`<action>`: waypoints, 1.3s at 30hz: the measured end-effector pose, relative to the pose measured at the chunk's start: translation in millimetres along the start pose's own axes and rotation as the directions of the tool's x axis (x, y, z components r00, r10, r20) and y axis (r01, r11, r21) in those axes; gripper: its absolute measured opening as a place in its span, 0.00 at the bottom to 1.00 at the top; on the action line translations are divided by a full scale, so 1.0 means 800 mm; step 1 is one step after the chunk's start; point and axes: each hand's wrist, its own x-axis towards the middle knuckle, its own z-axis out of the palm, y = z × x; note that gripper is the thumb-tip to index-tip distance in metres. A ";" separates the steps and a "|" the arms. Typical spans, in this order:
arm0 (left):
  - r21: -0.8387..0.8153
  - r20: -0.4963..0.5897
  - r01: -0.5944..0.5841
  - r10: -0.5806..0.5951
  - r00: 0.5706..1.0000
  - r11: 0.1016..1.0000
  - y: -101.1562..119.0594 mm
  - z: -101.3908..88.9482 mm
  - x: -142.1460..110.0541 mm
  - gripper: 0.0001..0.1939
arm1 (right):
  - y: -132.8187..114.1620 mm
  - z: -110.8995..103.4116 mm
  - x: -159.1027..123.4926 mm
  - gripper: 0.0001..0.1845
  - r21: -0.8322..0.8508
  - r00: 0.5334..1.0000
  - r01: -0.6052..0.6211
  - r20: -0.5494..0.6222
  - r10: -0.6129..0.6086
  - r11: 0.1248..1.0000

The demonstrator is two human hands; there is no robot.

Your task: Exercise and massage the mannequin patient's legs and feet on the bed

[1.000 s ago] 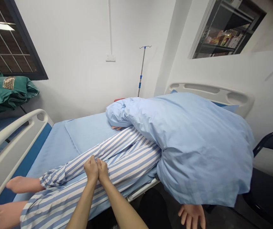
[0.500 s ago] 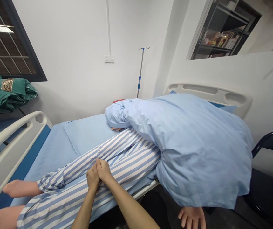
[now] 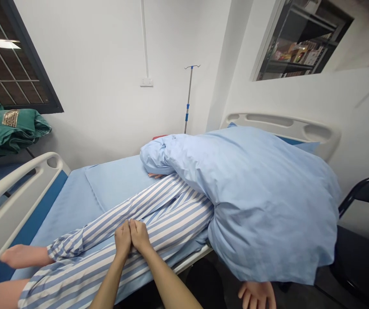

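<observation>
My left hand (image 3: 123, 239) and my right hand (image 3: 140, 236) lie side by side, fingers together, on the striped trouser leg (image 3: 168, 216) of a person lying on the bed. Neither hand visibly grips the cloth. A light blue quilt (image 3: 268, 214) covers that person's upper body and hides the head. Their bare feet (image 3: 25, 256) stick out at the lower left. One of their hands (image 3: 257, 295) hangs below the quilt past the bed edge, and another hand (image 3: 155, 175) shows at the quilt's fold.
The bed has a blue sheet (image 3: 116, 184), a white side rail (image 3: 16, 193) at the left and a white end board (image 3: 284, 126) at the far side. An IV pole (image 3: 188, 98) stands by the wall. A black chair (image 3: 364, 244) sits at the right, and green folded cloth (image 3: 7, 128) lies at the left.
Both my hands sit slightly lower, pressed closer on the leg than a second ago. The whole view has shifted a little, and the person on the bed has not visibly moved.
</observation>
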 end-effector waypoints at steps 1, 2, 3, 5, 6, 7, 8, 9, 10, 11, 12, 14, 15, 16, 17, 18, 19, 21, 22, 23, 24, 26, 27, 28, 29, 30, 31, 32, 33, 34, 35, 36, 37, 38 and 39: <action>-0.061 -0.019 0.012 -0.013 1.000 0.998 0.006 0.004 0.001 0.22 | 0.001 -0.001 0.003 0.27 0.060 1.000 -0.011 -0.011 0.012 0.998; -0.125 -0.037 0.019 -0.024 0.999 0.992 0.011 0.009 0.003 0.22 | 0.003 -0.002 0.005 0.27 0.120 0.999 -0.026 -0.023 0.029 0.992; -0.180 -0.045 0.021 -0.029 0.999 0.983 0.017 0.013 0.003 0.22 | 0.005 -0.003 0.007 0.26 0.180 0.998 -0.041 -0.036 0.048 0.983; -0.232 -0.031 0.008 -0.015 0.999 0.973 0.022 0.022 0.003 0.22 | 0.009 -0.006 0.011 0.26 0.285 0.995 -0.068 -0.053 0.086 0.956; -0.220 -0.029 0.006 -0.013 1.000 0.975 0.022 0.026 0.002 0.23 | 0.011 -0.007 0.012 0.25 0.321 0.993 -0.078 -0.059 0.103 0.944; -0.185 -0.027 0.006 -0.011 1.000 0.983 0.020 0.028 0.000 0.23 | 0.013 -0.007 0.013 0.25 0.341 0.991 -0.086 -0.066 0.115 0.936; -0.132 -0.031 0.004 -0.008 0.999 0.991 0.016 0.030 -0.002 0.23 | 0.015 -0.008 0.013 0.24 0.349 0.990 -0.090 -0.073 0.123 0.933; -0.070 -0.039 -0.001 -0.002 0.999 0.998 0.011 0.031 -0.004 0.23 | 0.016 -0.008 0.012 0.23 0.347 0.989 -0.091 -0.081 0.127 0.934; -0.013 -0.043 -0.011 0.010 0.999 1.000 0.006 0.032 -0.006 0.23 | 0.017 -0.008 0.012 0.23 0.338 0.988 -0.090 -0.087 0.127 0.937; 0.034 -0.042 -0.025 0.026 0.999 0.999 0.001 0.032 -0.007 0.23 | 0.017 -0.007 0.011 0.23 0.324 0.988 -0.090 -0.090 0.125 0.942; 0.066 -0.033 -0.040 0.042 0.999 0.997 -0.003 0.032 -0.007 0.24 | 0.016 -0.007 0.011 0.23 0.303 0.988 -0.093 -0.091 0.126 0.948; 0.093 -0.021 -0.054 0.056 0.998 0.994 -0.007 0.031 -0.007 0.24 | 0.011 -0.010 0.011 0.25 0.220 0.986 -0.113 -0.092 0.136 0.969; 0.094 -0.006 -0.058 0.058 0.998 0.994 -0.008 0.031 -0.006 0.24 | 0.007 -0.013 0.012 0.25 0.153 0.987 -0.119 -0.087 0.133 0.981; 0.093 0.007 -0.062 0.062 0.998 0.994 -0.008 0.032 -0.006 0.24 | 0.002 -0.017 0.013 0.25 0.072 0.990 -0.113 -0.075 0.118 0.991; 0.095 0.019 -0.065 0.063 0.998 0.993 -0.008 0.032 -0.005 0.24 | -0.004 -0.023 0.015 0.25 -0.016 0.995 -0.089 -0.054 0.088 0.996; 0.100 0.026 -0.064 0.062 0.998 0.993 -0.008 0.032 -0.004 0.24 | -0.009 -0.029 0.017 0.25 -0.099 0.999 -0.047 -0.021 0.045 0.994; 0.107 0.027 -0.058 0.056 0.998 0.993 -0.008 0.033 -0.004 0.24 | -0.014 -0.035 0.018 0.24 -0.170 1.000 0.008 0.020 -0.004 0.985; 0.128 0.025 -0.046 0.043 0.999 0.991 -0.009 0.034 -0.004 0.25 | -0.018 -0.047 0.017 0.24 -0.262 0.994 0.096 0.076 -0.079 0.960; 0.139 0.024 -0.051 0.048 0.999 0.989 -0.010 0.035 -0.005 0.25 | -0.017 -0.051 0.016 0.24 -0.285 0.991 0.118 0.088 -0.097 0.951; 0.148 0.031 -0.070 0.066 0.997 0.986 -0.011 0.036 -0.006 0.25 | -0.014 -0.054 0.013 0.24 -0.294 0.990 0.129 0.092 -0.107 0.947; 0.156 0.040 -0.101 0.096 0.995 0.983 -0.012 0.036 -0.007 0.25 | -0.010 -0.055 0.009 0.24 -0.296 0.991 0.128 0.086 -0.107 0.947; 0.170 0.057 -0.159 0.152 0.987 0.973 -0.013 0.037 -0.008 0.25 | 0.001 -0.055 0.002 0.25 -0.283 0.994 0.107 0.060 -0.093 0.953; 0.173 0.064 -0.177 0.168 0.984 0.969 -0.014 0.037 -0.008 0.25 | 0.006 -0.054 -0.001 0.25 -0.271 0.995 0.093 0.043 -0.085 0.958; 0.176 0.070 -0.184 0.174 0.982 0.967 -0.013 0.037 -0.009 0.25 | 0.009 -0.052 -0.004 0.25 -0.254 0.997 0.081 0.028 -0.076 0.964; 0.177 0.077 -0.179 0.167 0.983 0.968 -0.011 0.037 -0.008 0.25 | 0.012 -0.051 -0.005 0.25 -0.231 0.998 0.068 0.016 -0.067 0.970; 0.171 0.081 -0.168 0.156 0.984 0.971 -0.008 0.038 -0.008 0.24 | 0.014 -0.050 -0.005 0.25 -0.202 0.998 0.060 0.008 -0.059 0.978; 0.158 0.084 -0.149 0.137 0.987 0.976 -0.004 0.039 -0.008 0.24 | 0.016 -0.050 -0.003 0.25 -0.166 0.998 0.055 0.005 -0.055 0.985; 0.134 0.076 -0.123 0.113 0.991 0.983 0.002 0.041 -0.007 0.24 | 0.017 -0.049 -0.001 0.26 -0.125 0.999 0.050 -0.003 -0.050 0.991; 0.098 0.060 -0.092 0.086 0.994 0.991 0.009 0.044 -0.007 0.24 | 0.018 -0.049 0.002 0.26 -0.081 0.999 0.042 -0.015 -0.044 0.996; 0.051 0.038 -0.061 0.059 0.998 0.997 0.017 0.047 -0.008 0.24 | 0.019 -0.049 0.005 0.26 -0.036 0.999 0.030 -0.036 -0.031 0.999; -0.002 0.016 -0.036 0.036 0.999 0.999 0.024 0.051 -0.009 0.23 | 0.021 -0.050 0.008 0.27 0.010 0.998 0.012 -0.064 -0.012 1.000; -0.051 -0.003 -0.018 0.018 1.000 0.999 0.030 0.055 -0.010 0.23 | 0.022 -0.050 0.011 0.27 0.055 0.996 -0.006 -0.093 0.011 0.998; -0.090 -0.011 -0.013 0.012 1.000 0.996 0.034 0.059 -0.011 0.22 | 0.024 -0.051 0.013 0.27 0.099 0.992 -0.021 -0.120 0.032 0.995; -0.113 -0.012 -0.014 0.013 1.000 0.994 0.035 0.062 -0.013 0.22 | 0.025 -0.053 0.014 0.27 0.137 0.989 -0.027 -0.137 0.046 0.990; -0.112 -0.010 -0.017 0.016 1.000 0.994 0.034 0.065 -0.015 0.22 | 0.026 -0.054 0.015 0.27 0.170 0.988 -0.026 -0.144 0.051 0.985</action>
